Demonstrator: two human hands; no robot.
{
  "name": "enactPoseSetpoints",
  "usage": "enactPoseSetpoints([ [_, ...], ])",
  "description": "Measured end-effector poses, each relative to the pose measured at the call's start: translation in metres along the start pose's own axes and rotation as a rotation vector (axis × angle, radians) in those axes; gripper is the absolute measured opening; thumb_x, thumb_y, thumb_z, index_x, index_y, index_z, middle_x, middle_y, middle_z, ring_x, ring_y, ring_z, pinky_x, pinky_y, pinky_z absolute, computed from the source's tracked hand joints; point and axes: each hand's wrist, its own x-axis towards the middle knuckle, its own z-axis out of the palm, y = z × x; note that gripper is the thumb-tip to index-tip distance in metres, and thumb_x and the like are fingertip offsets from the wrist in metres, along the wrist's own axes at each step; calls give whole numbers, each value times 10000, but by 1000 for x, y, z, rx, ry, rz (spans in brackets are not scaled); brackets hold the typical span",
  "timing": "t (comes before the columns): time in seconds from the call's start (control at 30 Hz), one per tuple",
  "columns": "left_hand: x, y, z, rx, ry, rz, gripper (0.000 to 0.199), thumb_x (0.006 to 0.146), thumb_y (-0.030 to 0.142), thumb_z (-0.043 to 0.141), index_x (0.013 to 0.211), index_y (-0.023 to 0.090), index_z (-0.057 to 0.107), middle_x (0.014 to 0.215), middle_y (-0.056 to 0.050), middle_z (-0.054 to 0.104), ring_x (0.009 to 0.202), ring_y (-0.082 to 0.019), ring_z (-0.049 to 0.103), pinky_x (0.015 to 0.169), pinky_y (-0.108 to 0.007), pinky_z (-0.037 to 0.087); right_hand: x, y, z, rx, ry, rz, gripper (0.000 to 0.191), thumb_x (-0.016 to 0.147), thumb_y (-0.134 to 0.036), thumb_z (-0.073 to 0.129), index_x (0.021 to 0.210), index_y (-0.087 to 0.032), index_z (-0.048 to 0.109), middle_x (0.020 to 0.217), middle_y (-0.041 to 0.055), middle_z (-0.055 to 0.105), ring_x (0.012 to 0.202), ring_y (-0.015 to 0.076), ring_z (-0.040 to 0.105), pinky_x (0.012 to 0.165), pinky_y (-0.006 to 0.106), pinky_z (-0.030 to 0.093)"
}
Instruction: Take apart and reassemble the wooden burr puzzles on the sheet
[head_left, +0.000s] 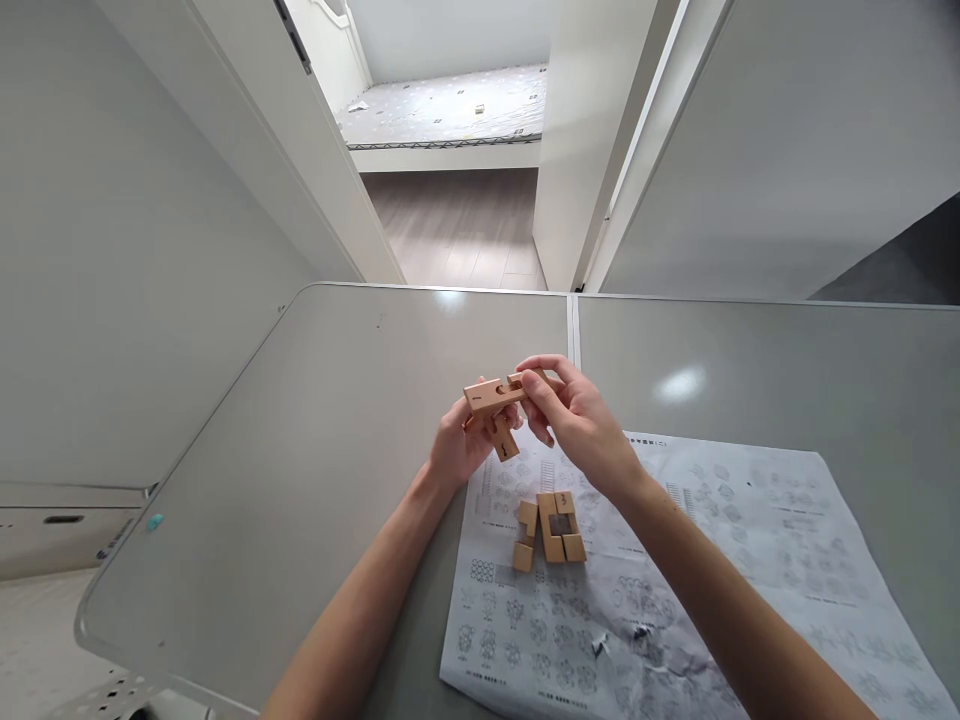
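Observation:
Notched wooden puzzle pieces [486, 398] are held together above the table, between both hands. My left hand [457, 440] is closed around their left part from below, with one numbered piece [504, 440] pointing down toward me. The fingers of my right hand [571, 410] pinch the right end of the upper piece, thumb on top. Below them, more notched wooden pieces lie on the printed sheet: one alone [525, 537] and a group around a square gap [553, 535], one of them marked 3.
The creased instruction sheet [757, 540] covers the front right of the grey folding table [360, 400]. A seam crosses the tabletop near my right hand. Beyond the far edge are an open doorway and a bed [450, 105]. A small teal spot [154, 522] is at the left.

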Motion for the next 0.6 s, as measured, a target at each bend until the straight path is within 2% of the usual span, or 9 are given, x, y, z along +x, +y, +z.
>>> enactPoseSetpoints([
  [0.3, -2, 2, 1, -58, 53, -11, 256, 951, 355, 651, 865, 145, 771, 781, -76, 710, 740, -195, 677, 785, -310, 569, 0, 3, 0, 45, -36, 64, 370, 1008, -590, 640, 1070, -225, 628, 664, -63, 538, 523, 108, 429, 525, 271, 394],
  [0.43, -2, 4, 4, -58, 36, -3, 275, 959, 365, 661, 806, 154, 747, 763, -66, 695, 731, -188, 663, 777, -310, 565, 1, 6, 1, 33, -54, 103, 396, 995, -612, 647, 1074, -225, 619, 664, -67, 527, 531, 112, 445, 533, 274, 405],
  [0.6, -1, 3, 3, -59, 48, -36, 231, 942, 358, 678, 879, 150, 756, 756, -56, 686, 718, -190, 662, 734, -311, 553, 1, 7, -2, 31, -41, 159, 400, 987, -601, 653, 1086, -217, 604, 679, -76, 524, 524, 105, 461, 553, 279, 429],
])
